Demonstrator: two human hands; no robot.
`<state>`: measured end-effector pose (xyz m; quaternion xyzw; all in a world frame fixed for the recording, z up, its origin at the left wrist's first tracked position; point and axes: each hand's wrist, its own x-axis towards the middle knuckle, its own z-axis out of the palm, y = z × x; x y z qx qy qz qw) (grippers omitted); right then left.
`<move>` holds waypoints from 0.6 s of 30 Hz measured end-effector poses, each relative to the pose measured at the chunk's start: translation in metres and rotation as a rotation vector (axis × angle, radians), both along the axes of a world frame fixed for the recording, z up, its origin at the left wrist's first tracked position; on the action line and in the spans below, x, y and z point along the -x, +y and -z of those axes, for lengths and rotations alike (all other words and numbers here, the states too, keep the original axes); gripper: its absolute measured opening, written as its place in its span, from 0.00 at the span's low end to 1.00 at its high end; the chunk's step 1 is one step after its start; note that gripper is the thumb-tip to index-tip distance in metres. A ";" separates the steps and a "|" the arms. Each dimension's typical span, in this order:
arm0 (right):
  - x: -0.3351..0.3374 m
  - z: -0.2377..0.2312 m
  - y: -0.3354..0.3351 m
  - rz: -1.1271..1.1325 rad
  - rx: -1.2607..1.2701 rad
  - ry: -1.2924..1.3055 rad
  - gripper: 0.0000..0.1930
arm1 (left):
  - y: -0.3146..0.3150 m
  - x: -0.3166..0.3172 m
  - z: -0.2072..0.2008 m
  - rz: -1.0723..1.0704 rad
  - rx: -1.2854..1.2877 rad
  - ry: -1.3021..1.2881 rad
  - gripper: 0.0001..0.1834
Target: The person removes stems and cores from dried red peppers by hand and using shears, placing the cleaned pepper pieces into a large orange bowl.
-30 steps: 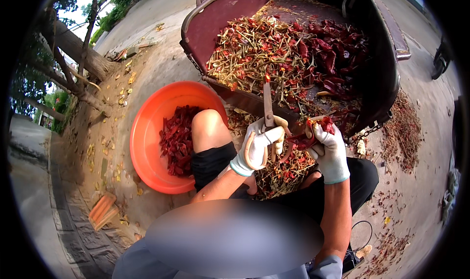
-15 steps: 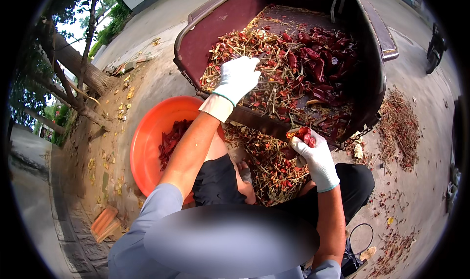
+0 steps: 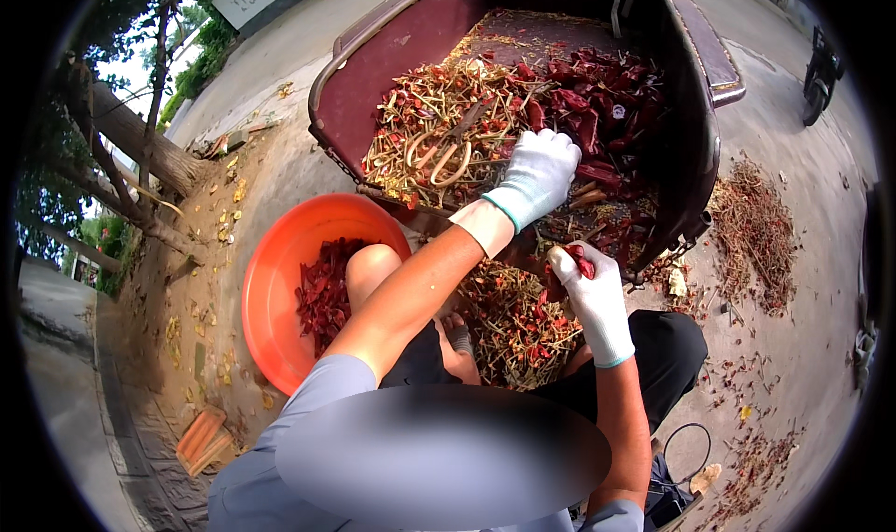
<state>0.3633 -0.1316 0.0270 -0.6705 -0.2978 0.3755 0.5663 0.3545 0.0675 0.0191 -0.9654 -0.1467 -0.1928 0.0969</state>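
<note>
My left hand [image 3: 541, 173], in a white knit glove, is over the near edge of the heap of dried red chillies [image 3: 597, 112] in the cart bed. Its fingers are curled downward and their tips are hidden; what they hold, if anything, does not show. My right hand [image 3: 595, 299], also gloved, is closed around a few dried chillies [image 3: 582, 260] just outside the cart's near edge. A pair of scissors [image 3: 451, 147] with pale loop handles lies on the chilli stems and scraps [image 3: 397, 131] in the cart, left of my left hand.
The maroon cart [image 3: 350, 89] stands in front of me. An orange basin [image 3: 271, 280] with red chillies sits at my left knee. Trimmings lie heaped on the ground [image 3: 518, 327] between my legs and at the right [image 3: 756, 233]. Bricks [image 3: 201, 439] and a tree trunk [image 3: 149, 140] are leftward.
My left hand has let go of the scissors and moved right to the red chillies, leaving the scissors on the stem pile. My right hand still grips its chillies, slightly lower.
</note>
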 end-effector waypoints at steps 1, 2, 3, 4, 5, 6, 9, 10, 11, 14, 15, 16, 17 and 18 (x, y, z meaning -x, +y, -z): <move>-0.001 0.005 0.000 0.056 -0.039 -0.133 0.14 | 0.000 0.008 -0.007 0.012 0.056 -0.047 0.09; -0.001 0.008 0.000 0.112 -0.078 -0.266 0.13 | -0.001 0.016 -0.013 0.023 0.113 -0.094 0.09; 0.002 0.007 -0.001 0.155 -0.119 -0.239 0.11 | -0.003 0.026 -0.018 -0.055 0.180 -0.088 0.07; 0.004 0.003 -0.002 0.193 -0.165 -0.283 0.10 | -0.005 0.038 -0.022 -0.042 0.221 -0.163 0.06; 0.004 0.003 -0.002 0.246 -0.229 -0.302 0.10 | -0.008 0.050 -0.027 -0.021 0.229 -0.199 0.06; 0.003 0.002 -0.003 0.296 -0.297 -0.321 0.10 | -0.013 0.064 -0.035 -0.001 0.235 -0.236 0.06; -0.007 -0.012 -0.013 0.319 -0.291 0.224 0.16 | -0.023 0.101 -0.042 0.172 0.281 -0.344 0.08; -0.013 -0.009 -0.014 0.289 -0.296 0.281 0.19 | -0.028 0.109 -0.046 0.260 0.291 -0.389 0.09; -0.011 -0.008 -0.014 0.222 -0.256 0.264 0.21 | -0.035 0.116 -0.051 0.288 0.239 -0.388 0.10; -0.001 -0.005 -0.007 0.022 -0.082 0.145 0.24 | -0.050 0.128 -0.053 0.400 0.121 -0.348 0.11; 0.000 -0.005 -0.008 -0.083 -0.100 0.130 0.25 | -0.054 0.130 -0.052 0.421 0.116 -0.345 0.10; -0.001 -0.006 -0.009 -0.156 -0.084 0.161 0.20 | -0.061 0.133 -0.055 0.443 0.101 -0.352 0.10; 0.003 -0.006 -0.007 -0.180 -0.084 0.192 0.20 | -0.062 0.137 -0.055 0.443 0.112 -0.342 0.11; 0.005 -0.005 -0.007 -0.198 -0.083 0.223 0.20 | -0.063 0.139 -0.054 0.447 0.125 -0.333 0.12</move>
